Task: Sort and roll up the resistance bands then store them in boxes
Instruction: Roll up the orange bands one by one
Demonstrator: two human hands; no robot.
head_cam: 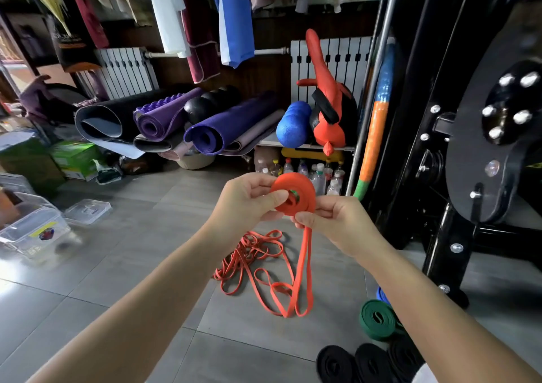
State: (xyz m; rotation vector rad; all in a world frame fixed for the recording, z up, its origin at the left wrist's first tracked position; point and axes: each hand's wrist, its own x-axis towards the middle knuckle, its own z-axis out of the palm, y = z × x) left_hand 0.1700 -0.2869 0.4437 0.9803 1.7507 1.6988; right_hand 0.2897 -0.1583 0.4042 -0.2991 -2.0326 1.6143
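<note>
Three black rolls [372, 363] and a green roll [378, 319] lie on the floor [123, 265] nearest the person, beside a black rack [457, 177]. Above open tile, the left hand [249, 200] has its grip clamped on a half-coiled orange band [289, 184], and the right hand [337, 221] pinches its hanging tail. Loose orange bands [252, 253] lie beyond. Far left, a clear box [32, 233] stands lidless beside its lid [88, 211], its contents blurred.

A home gym or fitness storeroom: rolled exercise mats [164, 118] and a blue foam roller [293, 124] are stacked along the far wall under hanging fabrics [234, 16]. A black weight machine [484, 148] stands at right, and rolled resistance bands [378, 319] lie near right on the grey tiled floor [132, 236].
</note>
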